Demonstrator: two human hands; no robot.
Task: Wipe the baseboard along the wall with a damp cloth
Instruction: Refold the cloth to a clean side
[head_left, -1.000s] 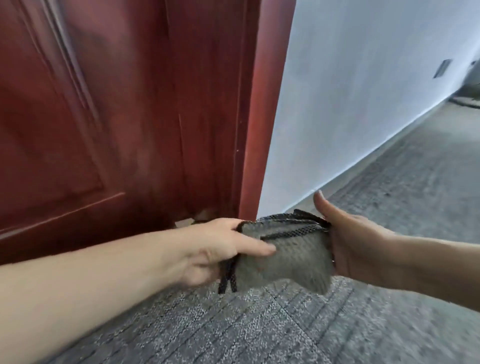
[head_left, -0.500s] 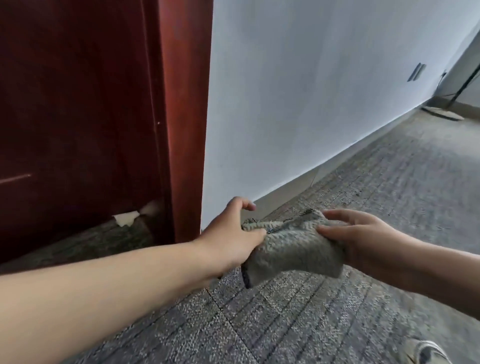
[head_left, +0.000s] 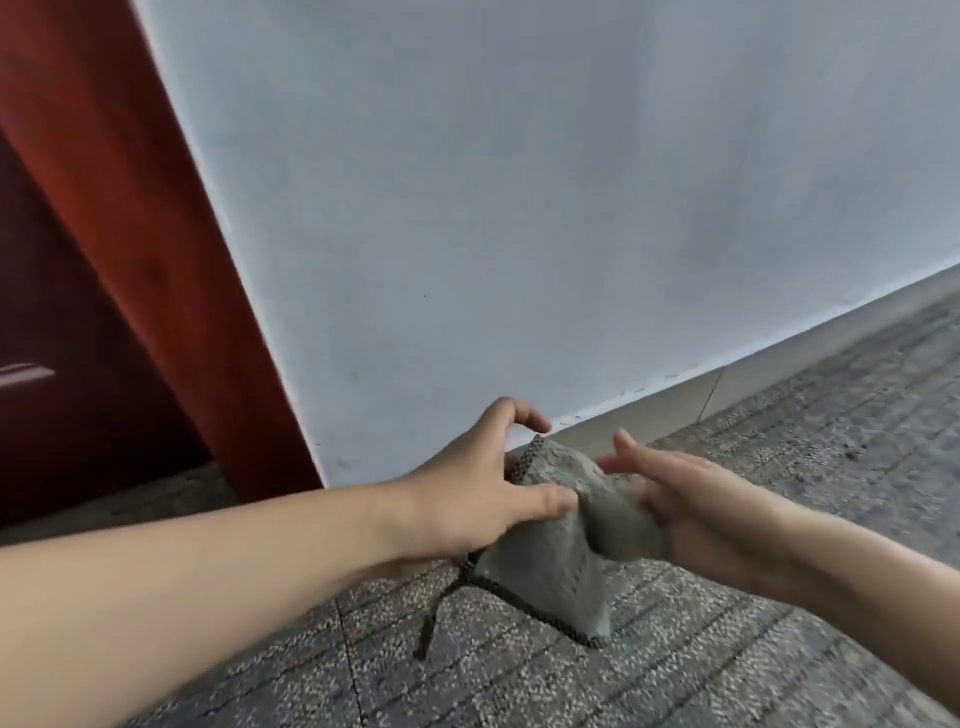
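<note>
A grey cloth (head_left: 558, 551) with a dark braided edge hangs between both hands, just above the carpet. My left hand (head_left: 478, 483) grips its left side, thumb pressed on top and forefinger curled free. My right hand (head_left: 691, 514) holds its right side, fingers stretched over the bunched fabric. The pale grey baseboard (head_left: 670, 405) runs along the foot of the white wall (head_left: 519, 208), directly behind the hands and off to the right.
A red-brown door frame (head_left: 156, 270) and dark door (head_left: 47, 364) stand at the left, close to my left arm. Grey speckled carpet tiles (head_left: 779, 519) cover the floor, stretching to the right along the wall.
The view has swung right, away from the door and onto the wall. Both hands carried the cloth closer to the baseboard, and the cloth now droops lower and is more bunched.
</note>
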